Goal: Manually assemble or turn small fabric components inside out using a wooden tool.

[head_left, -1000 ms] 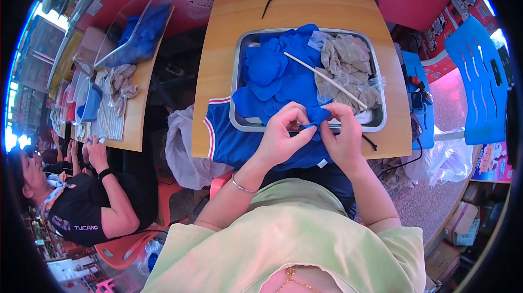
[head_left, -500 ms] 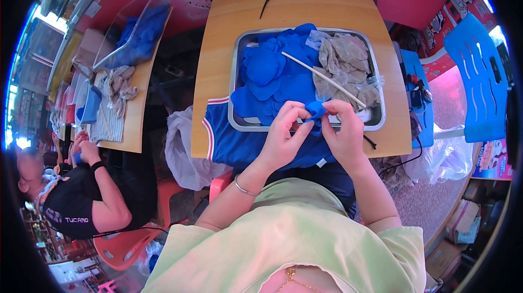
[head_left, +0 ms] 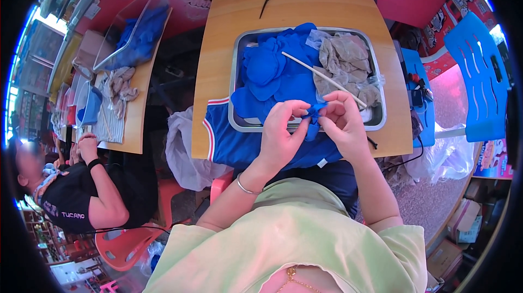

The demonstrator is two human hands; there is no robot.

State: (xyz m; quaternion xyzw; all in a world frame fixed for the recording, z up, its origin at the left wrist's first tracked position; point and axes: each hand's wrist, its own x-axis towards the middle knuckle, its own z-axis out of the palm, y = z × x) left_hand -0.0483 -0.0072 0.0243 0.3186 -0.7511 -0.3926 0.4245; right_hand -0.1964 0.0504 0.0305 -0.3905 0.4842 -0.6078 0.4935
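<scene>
Over the near rim of a metal tray, a small, bunched piece of blue fabric is pinched between my two hands. Thumb and fingers of my left hand grip its left side. My right hand pinches it from the right, and one end hangs down between the thumbs. Thin, rounded blue pieces lie heaped in the tray's left and middle. Across them, slanting toward the near right, rests a pale stick. Crumpled beige cloth with clear plastic fills the tray's right side.
A blue cloth with red-and-white trim covers the near left of the wooden table. Black strips lie at the table's far side and by the tray's near right corner. A co-worker sits left; a blue chair stands right.
The blue fabric was gathered in a rounded bunch; now it looks narrower, with an end hanging lower. My right-hand fingers have shifted up a little. The co-worker's hands have moved.
</scene>
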